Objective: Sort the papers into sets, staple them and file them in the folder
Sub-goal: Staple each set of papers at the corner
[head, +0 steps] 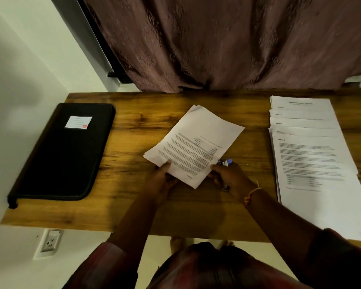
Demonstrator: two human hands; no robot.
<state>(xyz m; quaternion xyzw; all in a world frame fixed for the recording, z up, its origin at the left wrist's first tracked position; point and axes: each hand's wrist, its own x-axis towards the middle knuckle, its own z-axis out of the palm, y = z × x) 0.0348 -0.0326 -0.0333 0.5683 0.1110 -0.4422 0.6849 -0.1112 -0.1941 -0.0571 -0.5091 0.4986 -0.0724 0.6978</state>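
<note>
At mid-table the left hand (165, 176) pinches the paper set's (194, 142) near-left corner and the right hand (229, 178) grips the stapler (224, 163) at its right edge (the folder (65, 151) lies closed at left), so the fanned sheets may staple askew.

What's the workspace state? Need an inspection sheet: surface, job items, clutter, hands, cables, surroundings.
Surface: wooden desk, bare wood between the items.
Job's things: black folder closed, lying flat at the left; paper set at the centre, angled; paper stack fanned out at the right; stapler at the set's near right edge.
Clutter: nothing seen.
Hands: left hand pinches the set's near left edge; right hand holds the stapler.
Cables: nothing seen.
Surroundings: curtain behind the desk; wall socket below its left end.
</note>
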